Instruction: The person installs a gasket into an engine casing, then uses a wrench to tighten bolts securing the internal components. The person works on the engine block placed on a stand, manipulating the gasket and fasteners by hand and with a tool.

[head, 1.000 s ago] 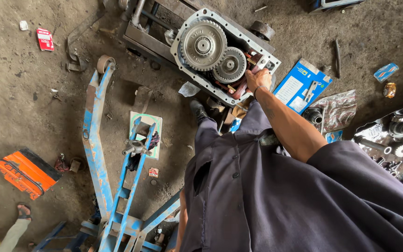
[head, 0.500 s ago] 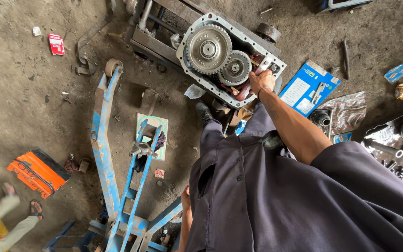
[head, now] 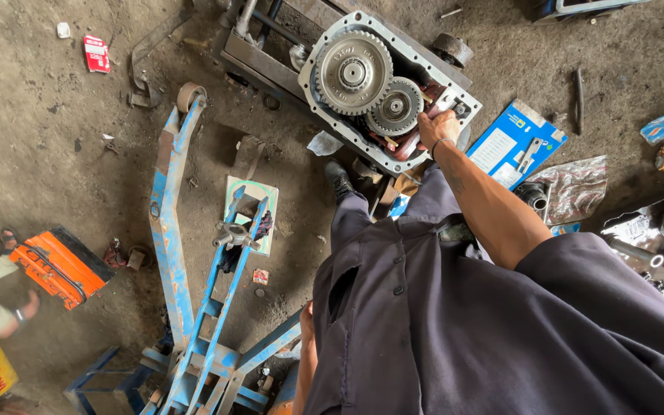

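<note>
Hardly anything had moved since the earlier picture: the right hand (head: 438, 127) stayed pressed on the lower right side of the open gearbox (head: 466, 100), just beside the small gear (head: 396, 106). Its fingers were curled down into the box, but whether they were closed on a part could not be told. So the work at that corner looked like it was going on, not finished.

The small gear meshed with the big gear (head: 353, 71) above it. The gearbox lay on the dirt floor, in front of the person's feet.

The left hand was hidden behind the dark shirt, with only an arm (head: 306, 361) showing low down.

A blue box (head: 501, 142) lay near the gearbox. A blue metal frame (head: 170, 223) stretched across the floor, well apart. An orange case (head: 59, 265) sat at the far side, by another person's hand (head: 28, 307).
</note>
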